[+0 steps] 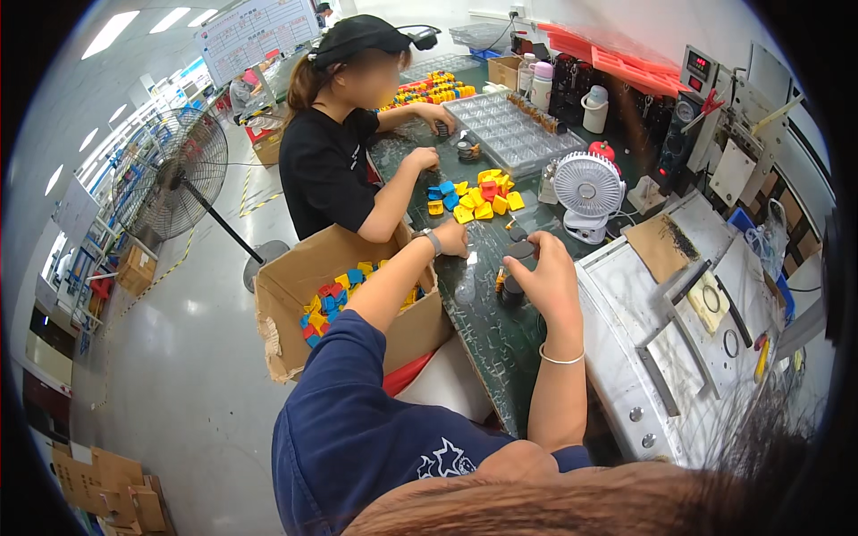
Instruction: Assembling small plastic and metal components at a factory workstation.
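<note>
My left hand (452, 239), with a watch on its wrist, is closed just above the dark green tabletop (487, 332); what its fingers pinch, if anything, is hidden. To its right, my right hand (549, 271) has thumb and fingers around the edge of a black round part (518, 254). Below those fingers, a short black cylinder (512, 289) sits on the table beside a small orange piece (500, 280). Beyond both hands lies a loose pile of yellow, blue and red plastic pieces (483, 207).
A cardboard box (299, 357) holding similar coloured pieces stands left of the table. Across from me, a co-worker in a black shirt (322, 174) handles dark parts. A clear compartment tray (509, 134), a white desk fan (587, 189) and a metal machine (617, 317) stand farther right.
</note>
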{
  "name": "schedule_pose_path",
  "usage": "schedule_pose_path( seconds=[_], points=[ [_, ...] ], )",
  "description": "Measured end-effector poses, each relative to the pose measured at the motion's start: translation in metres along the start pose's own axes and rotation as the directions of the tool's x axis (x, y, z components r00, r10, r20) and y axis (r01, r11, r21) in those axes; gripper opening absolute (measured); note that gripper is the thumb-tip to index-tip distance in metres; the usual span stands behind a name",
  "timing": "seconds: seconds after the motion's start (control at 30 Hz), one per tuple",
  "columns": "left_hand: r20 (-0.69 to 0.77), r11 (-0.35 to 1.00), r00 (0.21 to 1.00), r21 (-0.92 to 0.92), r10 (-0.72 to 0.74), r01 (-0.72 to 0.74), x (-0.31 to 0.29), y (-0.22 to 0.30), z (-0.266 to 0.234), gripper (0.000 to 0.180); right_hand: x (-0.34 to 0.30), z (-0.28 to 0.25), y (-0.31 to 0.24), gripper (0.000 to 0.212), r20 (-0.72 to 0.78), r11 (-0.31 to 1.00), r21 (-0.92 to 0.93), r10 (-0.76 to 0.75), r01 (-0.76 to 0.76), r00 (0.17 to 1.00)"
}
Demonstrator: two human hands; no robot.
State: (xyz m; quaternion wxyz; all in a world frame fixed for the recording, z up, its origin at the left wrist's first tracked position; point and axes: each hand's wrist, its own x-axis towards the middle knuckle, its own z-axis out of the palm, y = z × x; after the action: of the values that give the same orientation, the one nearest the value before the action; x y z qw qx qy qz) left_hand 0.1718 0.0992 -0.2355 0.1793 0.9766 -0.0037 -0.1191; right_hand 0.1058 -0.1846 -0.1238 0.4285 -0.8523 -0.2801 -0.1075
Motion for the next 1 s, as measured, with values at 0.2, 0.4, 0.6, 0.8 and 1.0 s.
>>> schedule_pose_path(
  seconds=[0.2, 0.4, 0.6, 0.8, 1.0],
  points=[
    [-0.138, 0.993, 0.985, -0.03, 0.108, -0.113, 0.006, 0.012, 0.015, 0.023, -0.003, -0.002, 0.01, 0.044, -0.031, 0.999, -0.017, -0.049, 0.049, 0.998],
    [-0.282, 0.995, 0.959, -0.093, 0.015, -0.043, -0.014, 0.009, 0.001, 0.028, -0.001, 0.002, -0.003, 0.044, 0.038, 0.999, -0.026, -0.022, 0.023, 0.999],
    [-0.389, 0.993, 0.919, 0.112, 0.064, -0.022, -0.016, 0.023, -0.001, 0.031, 0.0, 0.012, 0.01, 0.044, -0.017, 0.991, -0.073, -0.111, 0.11, 0.994],
    [-0.701, 0.938, 0.663, 0.347, 0.263, -0.005, -0.031, 0.027, -0.006, 0.019, 0.003, 0.013, 0.002, 0.044, 0.066, 0.994, -0.051, -0.096, 0.1, 0.993],
    [-0.592, 0.754, 0.652, -0.111, 0.474, -0.648, -0.062, 0.094, -0.036, 0.025, -0.003, 0.008, 0.009, 0.043, 0.072, 0.959, -0.082, -0.264, 0.27, 0.962]
  ],
)
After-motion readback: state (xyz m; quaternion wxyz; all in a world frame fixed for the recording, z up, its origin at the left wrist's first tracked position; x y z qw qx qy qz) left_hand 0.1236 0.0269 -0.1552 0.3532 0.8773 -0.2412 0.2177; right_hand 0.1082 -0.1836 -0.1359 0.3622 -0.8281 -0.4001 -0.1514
